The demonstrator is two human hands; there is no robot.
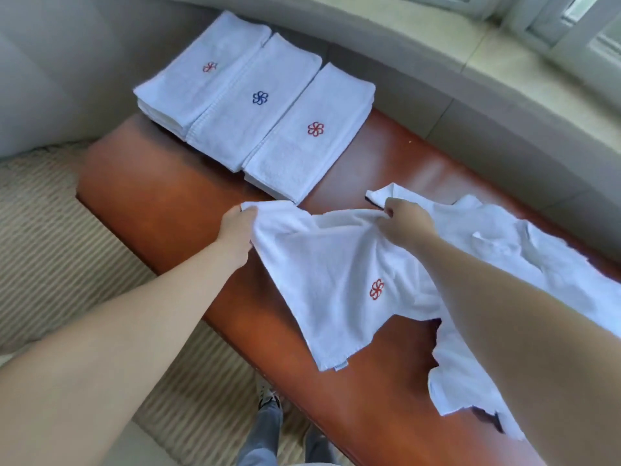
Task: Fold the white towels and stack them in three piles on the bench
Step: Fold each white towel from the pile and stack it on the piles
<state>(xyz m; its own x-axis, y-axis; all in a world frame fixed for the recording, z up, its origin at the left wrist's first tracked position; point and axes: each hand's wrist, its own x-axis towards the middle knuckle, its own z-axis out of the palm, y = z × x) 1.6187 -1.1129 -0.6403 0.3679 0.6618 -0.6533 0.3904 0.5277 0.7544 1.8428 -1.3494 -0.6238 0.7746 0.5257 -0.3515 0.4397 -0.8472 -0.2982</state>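
Legs: jeans point(265, 432) and a shoe point(268, 391) show at the bottom edge, cut off by the frame and partly hidden behind the desk point(174, 203).
Heap: unfolded white towels point(497, 250) lie crumpled on the right of the desk; the right forearm covers much of them and the frame cuts them off at right, so their number cannot be told.
Towel: the held towel point(336, 280) hangs spread between the two hands, red flower mark facing up, its lower corner with a small label resting on the desk and its right part overlapping the heap.
Left hand: the left hand point(237, 230) has its fingers curled round the towel's upper left corner; the fingertips are hidden in the cloth.
Right hand: the right hand point(403, 220) pinches the towel's top edge further right; only the knuckles and thumb side show.
Piles: three folded piles sit side by side and touching at the desk's far end, well apart from the hands: near pile point(312, 136) with red mark, middle pile point(255, 102) with blue mark, far pile point(205, 72) with red mark. The count in each is hard to make out.
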